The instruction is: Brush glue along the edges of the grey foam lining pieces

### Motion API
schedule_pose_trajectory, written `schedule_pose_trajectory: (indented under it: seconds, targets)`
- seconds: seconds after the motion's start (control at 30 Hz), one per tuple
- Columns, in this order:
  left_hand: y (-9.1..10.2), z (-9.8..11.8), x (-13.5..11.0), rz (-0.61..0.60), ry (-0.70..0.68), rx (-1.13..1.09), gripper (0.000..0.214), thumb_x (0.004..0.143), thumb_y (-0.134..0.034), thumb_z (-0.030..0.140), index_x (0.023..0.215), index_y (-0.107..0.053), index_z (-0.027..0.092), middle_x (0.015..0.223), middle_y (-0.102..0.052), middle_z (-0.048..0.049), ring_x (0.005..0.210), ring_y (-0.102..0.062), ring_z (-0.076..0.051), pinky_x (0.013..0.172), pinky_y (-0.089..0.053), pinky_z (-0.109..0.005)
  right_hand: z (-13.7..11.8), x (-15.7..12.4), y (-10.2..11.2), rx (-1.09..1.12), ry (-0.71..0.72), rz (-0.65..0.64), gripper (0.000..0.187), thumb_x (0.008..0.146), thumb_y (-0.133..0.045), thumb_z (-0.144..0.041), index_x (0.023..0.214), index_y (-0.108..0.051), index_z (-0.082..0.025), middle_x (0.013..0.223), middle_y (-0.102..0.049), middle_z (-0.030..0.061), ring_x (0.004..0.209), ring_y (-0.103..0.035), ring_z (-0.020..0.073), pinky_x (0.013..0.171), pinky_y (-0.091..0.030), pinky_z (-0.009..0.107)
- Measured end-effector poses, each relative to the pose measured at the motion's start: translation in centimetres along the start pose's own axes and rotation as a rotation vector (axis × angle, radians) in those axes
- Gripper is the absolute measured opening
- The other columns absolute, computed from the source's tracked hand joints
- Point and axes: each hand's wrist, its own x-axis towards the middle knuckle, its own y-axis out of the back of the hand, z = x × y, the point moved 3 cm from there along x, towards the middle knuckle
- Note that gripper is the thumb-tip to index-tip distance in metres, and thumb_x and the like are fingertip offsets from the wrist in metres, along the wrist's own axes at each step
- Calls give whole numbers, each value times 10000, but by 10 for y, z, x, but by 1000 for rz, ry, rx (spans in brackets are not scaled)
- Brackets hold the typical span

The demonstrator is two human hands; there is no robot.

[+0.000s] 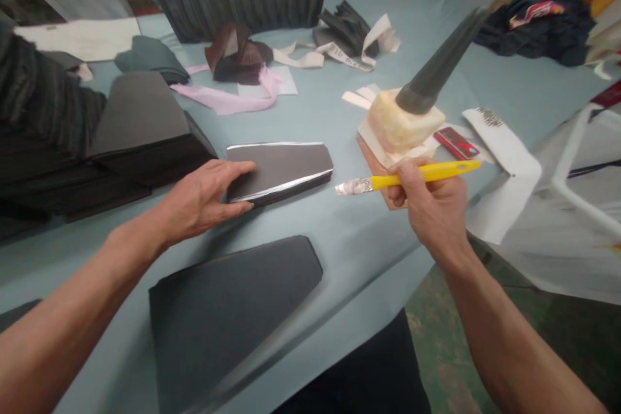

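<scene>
My left hand (208,197) rests on the left end of a small stack of dark tapered pieces (286,168), thumb at the near side and fingers stretched over the top. White shiny strips run along both long edges of the top piece. In my right hand (431,200) is a yellow-handled paintbrush (427,173), held level, its whitish bristles pointing left, just right of the stack. A larger dark tapered panel (237,317) lies nearer to me. Behind the brush sits a pale, glue-stained block (400,123) with a dark cone-shaped object (439,65) leaning up from it.
Tall piles of dark pieces (138,119) stand at the left, and a long row of them (242,3) at the back. Pink fabric (228,98), a white strip (305,59) and a red box (457,143) lie about. The table's edge runs along the right.
</scene>
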Motion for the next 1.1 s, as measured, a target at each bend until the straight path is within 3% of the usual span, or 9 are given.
schedule_pose_trajectory:
  seconds: [0.23, 0.83, 1.1]
  targets:
    - [-3, -4, -1, 10, -44, -35, 648, 990, -562, 638, 1467, -611, 201, 1586, -617, -136, 1461, -575, -317, 1273, -446, -500, -1, -9, -8, 33, -12, -8, 473, 894, -777, -652, 776, -730, -197, 544, -621, -22, 470, -552, 102, 441, -481, 223]
    - [7, -2, 5, -31, 23, -125, 666, 936, -600, 677, 1451, -634, 256, 1579, -642, -56, 1409, -613, -289, 1254, -440, -442, 10, -17, -13, 46, -4, -11, 482, 898, -772, -667, 774, -732, -203, 532, -611, -32, 450, -541, 96, 424, -465, 218]
    - [13, 1, 2, -32, 106, -136, 677, 922, -562, 699, 1471, -634, 309, 1453, -714, -35, 1253, -688, -289, 1163, -495, -403, 14, -21, -14, 72, -20, 2, 502, 885, -778, -701, 781, -735, -213, 536, -607, -34, 457, -551, 102, 432, -477, 231]
